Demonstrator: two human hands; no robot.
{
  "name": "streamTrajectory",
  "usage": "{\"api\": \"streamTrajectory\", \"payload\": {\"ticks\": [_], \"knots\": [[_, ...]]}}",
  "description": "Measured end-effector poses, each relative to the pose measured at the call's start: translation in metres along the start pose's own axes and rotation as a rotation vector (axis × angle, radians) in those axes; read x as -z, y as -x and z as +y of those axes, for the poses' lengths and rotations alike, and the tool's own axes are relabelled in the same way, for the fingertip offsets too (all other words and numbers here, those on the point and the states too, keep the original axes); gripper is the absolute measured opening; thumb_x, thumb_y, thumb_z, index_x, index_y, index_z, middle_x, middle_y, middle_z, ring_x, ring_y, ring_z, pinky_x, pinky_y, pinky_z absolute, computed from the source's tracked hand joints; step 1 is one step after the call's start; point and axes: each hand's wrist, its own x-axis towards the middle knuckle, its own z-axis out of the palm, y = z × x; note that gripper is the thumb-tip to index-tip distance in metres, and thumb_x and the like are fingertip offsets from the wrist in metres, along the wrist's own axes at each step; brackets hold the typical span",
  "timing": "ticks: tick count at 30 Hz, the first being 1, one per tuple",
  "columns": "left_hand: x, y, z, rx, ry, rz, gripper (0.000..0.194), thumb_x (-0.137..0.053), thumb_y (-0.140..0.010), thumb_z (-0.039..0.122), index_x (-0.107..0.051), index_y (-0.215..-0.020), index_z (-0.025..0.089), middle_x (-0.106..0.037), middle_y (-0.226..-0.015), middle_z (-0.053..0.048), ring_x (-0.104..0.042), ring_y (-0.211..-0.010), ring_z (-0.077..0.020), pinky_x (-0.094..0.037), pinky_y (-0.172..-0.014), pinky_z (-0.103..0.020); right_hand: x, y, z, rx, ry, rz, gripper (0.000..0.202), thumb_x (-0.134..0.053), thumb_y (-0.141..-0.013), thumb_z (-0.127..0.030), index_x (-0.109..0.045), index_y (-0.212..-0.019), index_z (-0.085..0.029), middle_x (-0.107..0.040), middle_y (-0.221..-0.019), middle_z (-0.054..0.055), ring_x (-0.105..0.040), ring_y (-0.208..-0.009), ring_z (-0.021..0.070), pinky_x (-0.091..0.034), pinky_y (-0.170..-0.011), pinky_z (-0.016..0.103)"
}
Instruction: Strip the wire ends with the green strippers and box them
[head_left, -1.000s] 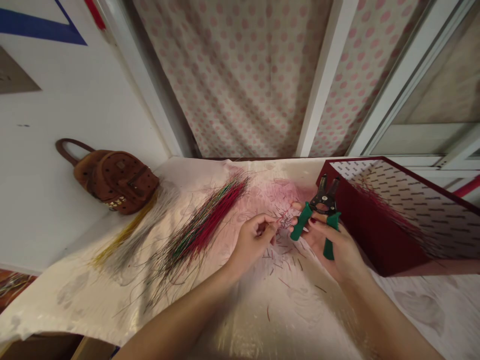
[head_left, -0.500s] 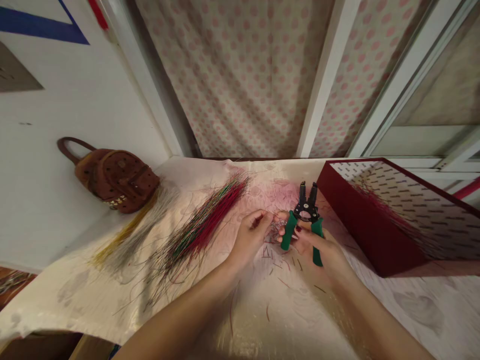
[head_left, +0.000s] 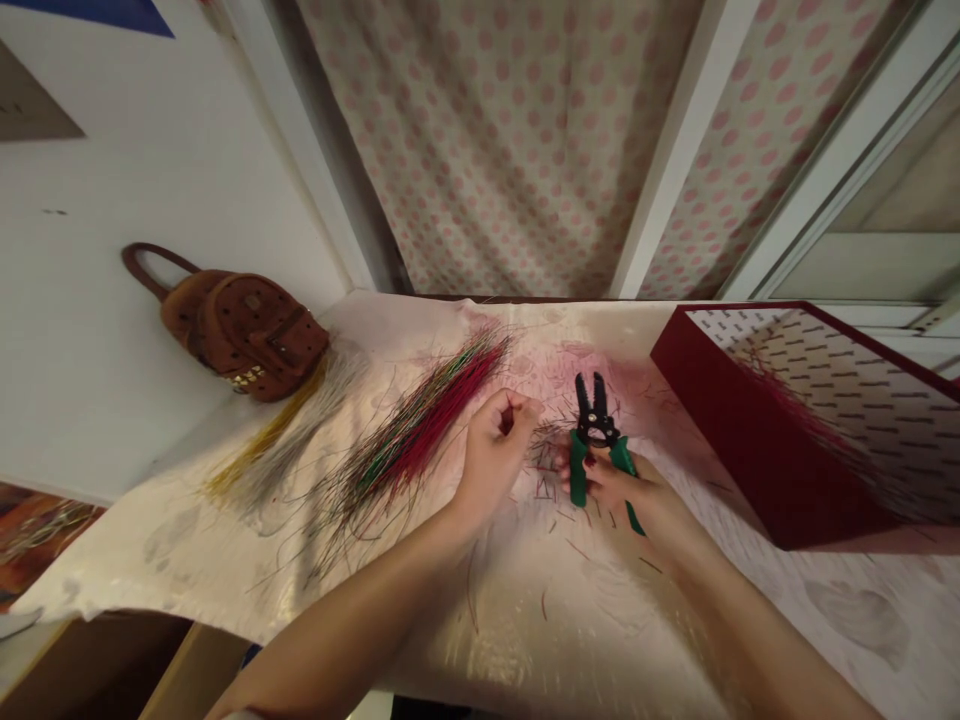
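Note:
My right hand (head_left: 619, 482) is wrapped round the green handles of a wire stripper (head_left: 596, 422), whose black jaws point away from me and stand slightly apart. Just left of the tool, my left hand (head_left: 499, 440) is closed in a pinch, and what its fingertips hold is too small to make out. Short wire scraps (head_left: 546, 488) lie on the cloth between and below the hands. A long bundle of red, green and dark wires (head_left: 427, 425) lies to the left of my left hand.
A dark red box (head_left: 731, 440) with wires inside stands at the right. At the left, a brown backpack (head_left: 259, 335) leans by the wall, with yellow wires (head_left: 262, 450) and grey wires (head_left: 304, 430) beside it. The cloth-covered table (head_left: 780, 620) runs under everything.
The stripper and my right hand have moved slightly left and turned. My right fingers have drawn back from my left fingertips. The whole view has shifted a little.

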Motion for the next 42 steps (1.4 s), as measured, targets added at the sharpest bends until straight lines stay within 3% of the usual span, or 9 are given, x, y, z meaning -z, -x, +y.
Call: {"api": "streamTrajectory", "payload": {"ticks": [6, 15, 31, 42], "knots": [[0.001, 0.004, 0.002, -0.074, -0.043, -0.043, 0.026, -0.062, -0.095, 0.034, -0.052, -0.078, 0.017, -0.045, -0.068, 0.004, -0.039, -0.062, -0.0097, -0.034, -0.059, -0.023, -0.011, 0.005, 0.004, -0.099, 0.093, -0.014, 0.046, -0.091, -0.065, -0.049, -0.077, -0.094, -0.016, -0.071, -0.088, 0.008, -0.064, -0.085, 0.0225, -0.047, -0.081, 0.035], [0.003, 0.008, -0.005, -0.16, -0.205, -0.032, 0.022, -0.058, -0.098, 0.031, -0.055, -0.081, 0.018, -0.048, -0.066, 0.005, -0.042, -0.059, -0.0091, -0.034, -0.056, -0.023, -0.012, 0.008, 0.006, -0.133, 0.142, -0.077, 0.043, -0.084, -0.075, -0.051, -0.076, -0.099, -0.017, -0.067, -0.095, 0.008, -0.059, -0.088, 0.0215, -0.044, -0.084, 0.036], [0.004, 0.008, -0.003, -0.215, -0.362, -0.005, 0.024, -0.054, -0.098, 0.032, -0.052, -0.078, 0.019, -0.05, -0.062, 0.005, -0.043, -0.054, -0.0083, -0.032, -0.052, -0.022, -0.013, 0.007, 0.007, -0.066, 0.305, -0.063, 0.051, -0.079, -0.073, -0.063, -0.072, -0.095, -0.018, -0.063, -0.09, 0.009, -0.055, -0.085, 0.0239, -0.041, -0.08, 0.039], [0.005, 0.008, -0.005, -0.238, -0.433, -0.011, 0.025, -0.054, -0.098, 0.032, -0.052, -0.078, 0.019, -0.044, -0.061, 0.005, -0.039, -0.055, -0.0091, -0.029, -0.053, -0.023, -0.003, 0.003, 0.013, 0.002, 0.482, -0.024, 0.036, -0.069, -0.08, -0.054, -0.069, -0.092, -0.019, -0.064, -0.08, 0.006, -0.056, -0.077, 0.0235, -0.043, -0.072, 0.038]]}}
